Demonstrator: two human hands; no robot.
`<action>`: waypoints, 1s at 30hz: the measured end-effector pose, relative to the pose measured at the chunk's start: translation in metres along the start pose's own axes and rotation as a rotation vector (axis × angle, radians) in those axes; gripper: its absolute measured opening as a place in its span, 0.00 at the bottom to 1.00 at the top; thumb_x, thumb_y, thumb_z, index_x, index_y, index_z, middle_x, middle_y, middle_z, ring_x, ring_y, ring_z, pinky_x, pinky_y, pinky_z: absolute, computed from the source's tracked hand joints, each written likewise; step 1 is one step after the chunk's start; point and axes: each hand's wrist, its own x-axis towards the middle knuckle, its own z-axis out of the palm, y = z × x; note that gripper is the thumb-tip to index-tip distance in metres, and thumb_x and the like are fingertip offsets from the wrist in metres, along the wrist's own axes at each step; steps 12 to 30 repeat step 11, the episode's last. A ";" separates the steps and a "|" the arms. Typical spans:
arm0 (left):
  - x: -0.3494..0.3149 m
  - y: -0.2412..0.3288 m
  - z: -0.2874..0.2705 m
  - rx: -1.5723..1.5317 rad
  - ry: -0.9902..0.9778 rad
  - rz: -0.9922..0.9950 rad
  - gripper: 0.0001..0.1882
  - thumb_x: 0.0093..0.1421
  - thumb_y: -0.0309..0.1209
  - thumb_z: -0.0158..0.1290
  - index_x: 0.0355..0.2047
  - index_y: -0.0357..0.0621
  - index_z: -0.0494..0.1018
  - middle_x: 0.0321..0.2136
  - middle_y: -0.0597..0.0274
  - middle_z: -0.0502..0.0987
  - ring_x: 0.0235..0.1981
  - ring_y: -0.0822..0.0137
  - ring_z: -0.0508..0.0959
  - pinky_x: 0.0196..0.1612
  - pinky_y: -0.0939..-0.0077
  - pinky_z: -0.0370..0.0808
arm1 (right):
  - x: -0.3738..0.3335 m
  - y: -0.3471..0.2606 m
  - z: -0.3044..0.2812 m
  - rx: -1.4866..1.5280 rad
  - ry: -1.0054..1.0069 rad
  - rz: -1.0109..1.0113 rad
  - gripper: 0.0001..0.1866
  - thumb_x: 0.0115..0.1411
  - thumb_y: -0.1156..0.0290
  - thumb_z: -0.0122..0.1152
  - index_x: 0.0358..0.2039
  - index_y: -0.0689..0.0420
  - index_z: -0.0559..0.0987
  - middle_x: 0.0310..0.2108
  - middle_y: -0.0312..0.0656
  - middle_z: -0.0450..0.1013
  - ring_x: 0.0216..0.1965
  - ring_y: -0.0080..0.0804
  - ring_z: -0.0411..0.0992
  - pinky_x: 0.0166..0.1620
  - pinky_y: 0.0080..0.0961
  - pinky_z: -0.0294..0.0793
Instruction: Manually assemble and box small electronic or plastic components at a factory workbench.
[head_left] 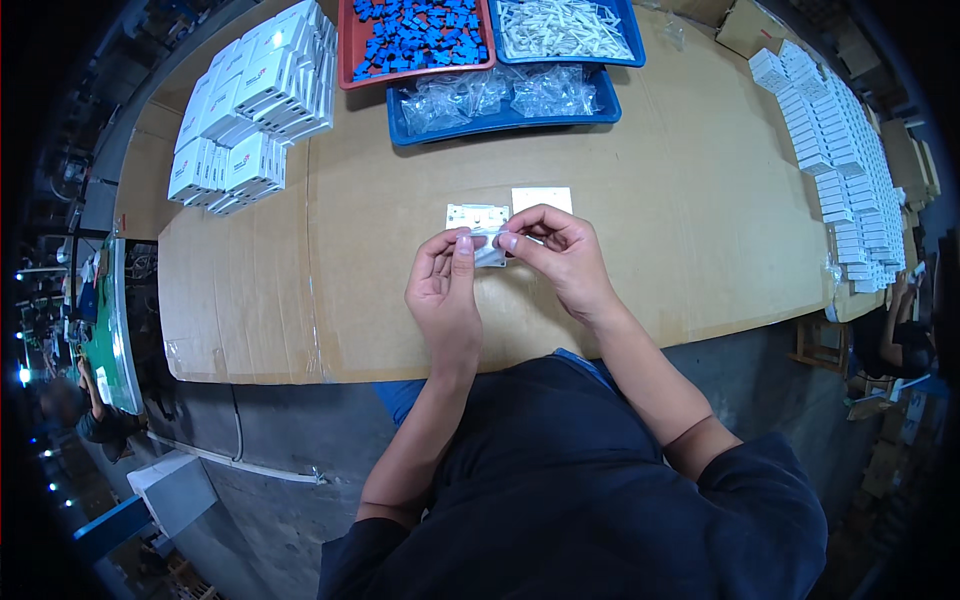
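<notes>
Between the fingertips of both my hands is a small clear plastic bag (484,238), held taut over the middle of the table. My left hand (445,272) pinches its left end, with the thumb on top. At its right end, my right hand (562,255) pinches with thumb and forefinger. Whatever is inside the bag is too small to make out. Just beneath and behind it lies a white plastic housing (478,214), partly covered by the bag and my fingers. A flat white square plate (541,197) rests beyond my right hand.
A red tray of blue parts (420,40), a blue tray of white plugs (565,30) and another blue tray of clear bags (505,100) stand at the back. White boxes are stacked at far left (255,95) and white parts at right (835,160). Cardboard (390,330) covers the table.
</notes>
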 end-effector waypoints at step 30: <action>0.000 -0.001 -0.003 -0.047 -0.001 -0.042 0.11 0.74 0.29 0.54 0.50 0.33 0.74 0.43 0.54 0.83 0.46 0.71 0.80 0.53 0.77 0.75 | 0.002 0.003 -0.002 -0.049 0.011 -0.027 0.06 0.66 0.78 0.68 0.42 0.64 0.82 0.42 0.40 0.80 0.45 0.21 0.76 0.47 0.19 0.79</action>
